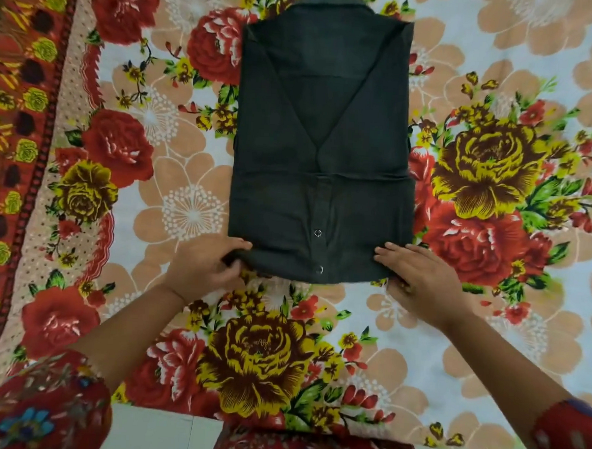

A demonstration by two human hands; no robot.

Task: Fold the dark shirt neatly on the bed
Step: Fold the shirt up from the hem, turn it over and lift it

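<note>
From my remote seat I see the dark shirt (323, 140) lying in the middle of the bed (502, 63), on a floral sheet of red and yellow roses. It is folded to a narrow rectangle, collar at the far end, and its sleeves cross into a V. Two metal snaps (318, 233) show on the placket near me. My left hand (203, 271) has a closed grip, fingers curled round the near left corner of the hem. My right hand (419, 275) lays straight fingers on the near right corner, thumb tucked at the edge, a light pinching grip. Red patterned cuffs (38, 406) frame the bottom of the view.
</note>
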